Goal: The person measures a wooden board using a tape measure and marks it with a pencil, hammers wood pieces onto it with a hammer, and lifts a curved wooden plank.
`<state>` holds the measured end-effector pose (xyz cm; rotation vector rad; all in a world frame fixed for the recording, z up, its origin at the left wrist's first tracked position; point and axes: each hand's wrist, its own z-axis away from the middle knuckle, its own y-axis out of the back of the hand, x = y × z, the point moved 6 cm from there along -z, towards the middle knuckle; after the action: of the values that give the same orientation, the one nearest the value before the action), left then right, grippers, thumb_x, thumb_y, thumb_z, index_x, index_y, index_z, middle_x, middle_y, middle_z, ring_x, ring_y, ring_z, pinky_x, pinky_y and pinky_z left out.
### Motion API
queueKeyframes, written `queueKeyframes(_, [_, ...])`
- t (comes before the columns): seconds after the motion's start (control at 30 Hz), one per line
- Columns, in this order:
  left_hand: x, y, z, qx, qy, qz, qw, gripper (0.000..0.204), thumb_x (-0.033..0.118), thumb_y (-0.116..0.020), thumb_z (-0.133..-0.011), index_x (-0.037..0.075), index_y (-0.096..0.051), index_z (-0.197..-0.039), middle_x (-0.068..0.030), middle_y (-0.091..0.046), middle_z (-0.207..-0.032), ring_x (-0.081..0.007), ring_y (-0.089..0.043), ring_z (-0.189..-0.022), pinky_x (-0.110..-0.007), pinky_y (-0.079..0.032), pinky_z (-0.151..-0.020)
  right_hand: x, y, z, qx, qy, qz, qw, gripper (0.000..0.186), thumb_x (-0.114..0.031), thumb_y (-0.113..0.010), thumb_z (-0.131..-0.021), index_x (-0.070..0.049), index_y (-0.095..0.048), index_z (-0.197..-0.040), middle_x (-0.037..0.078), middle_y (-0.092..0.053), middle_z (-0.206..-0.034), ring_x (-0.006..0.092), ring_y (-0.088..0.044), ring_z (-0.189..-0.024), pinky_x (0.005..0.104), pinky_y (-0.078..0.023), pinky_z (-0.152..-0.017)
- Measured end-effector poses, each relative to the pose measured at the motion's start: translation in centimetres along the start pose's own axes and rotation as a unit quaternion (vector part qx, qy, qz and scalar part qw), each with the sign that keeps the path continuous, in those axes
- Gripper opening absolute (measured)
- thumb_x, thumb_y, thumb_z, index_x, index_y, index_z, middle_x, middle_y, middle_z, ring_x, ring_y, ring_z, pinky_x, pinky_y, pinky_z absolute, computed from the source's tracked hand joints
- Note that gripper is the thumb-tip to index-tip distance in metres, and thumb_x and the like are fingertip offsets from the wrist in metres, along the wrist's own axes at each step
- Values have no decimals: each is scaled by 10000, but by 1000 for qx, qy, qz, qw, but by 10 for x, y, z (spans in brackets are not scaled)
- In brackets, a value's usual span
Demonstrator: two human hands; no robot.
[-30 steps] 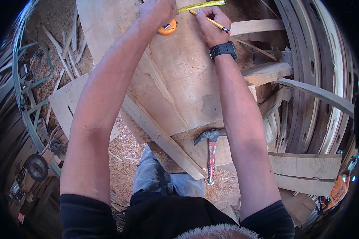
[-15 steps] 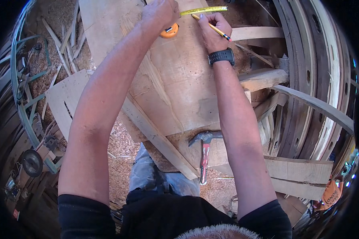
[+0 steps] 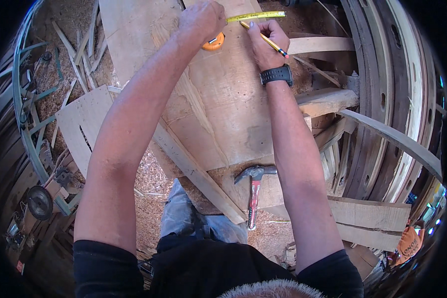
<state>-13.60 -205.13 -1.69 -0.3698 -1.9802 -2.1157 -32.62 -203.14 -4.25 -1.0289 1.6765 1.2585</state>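
Note:
At the far part of a sheet of plywood point(image 3: 233, 99), my left hand point(image 3: 202, 21) is closed around a tape measure point(image 3: 214, 43) with an orange case. Its yellow blade point(image 3: 260, 16) is drawn out to the right, past the sheet's right edge. My right hand point(image 3: 268, 49), with a black watch on the wrist, grips a yellow pencil point(image 3: 275, 45). The pencil's point is at the near edge of the blade, over the plywood; whether it touches the wood I cannot tell.
A claw hammer point(image 3: 254, 198) with a red handle lies at the near edge, beside a slanting wooden batten point(image 3: 198, 171). Curved timbers point(image 3: 372, 99) stand along the right. Wood strips point(image 3: 79, 59) and sawdust cover the floor at left, near a machine with a dark wheel point(image 3: 39, 202).
Both hands, the tape measure and the pencil have shifted very slightly toward me and to the right. The grips are the same.

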Motion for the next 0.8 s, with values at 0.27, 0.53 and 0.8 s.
queueKeyframes(0.27, [2, 0, -2, -53, 13, -22, 998, 242, 334, -707, -898, 117, -759, -994, -160, -750, -924, -359, -720, -937, -469, -547, -842, 2, 1, 0, 5, -11, 7, 1000, 239, -251, -768, -850, -27, -696, -809, 115, -733, -723, 207, -716, -651, 348, -566, -650])
queueKeyframes(0.53, [0, -1, -4, -44, 5, -23, 999, 242, 325, -706, -897, 111, -756, -997, -167, -746, -899, -374, -720, -900, -483, -551, -808, 4, 0, 0, -2, -18, 5, 1000, 240, -252, -764, -851, -26, -693, -816, 109, -724, -709, 193, -706, -640, 343, -562, -645])
queueKeyframes(0.8, [-1, -2, -4, -48, -1, -12, 999, 236, 319, -700, -907, 105, -753, -989, -170, -745, -894, -372, -722, -895, -496, -550, -802, 2, 0, 1, -1, -13, 1, 1000, 252, -259, -759, -856, -24, -683, -805, 107, -722, -706, 195, -703, -637, 350, -564, -647])
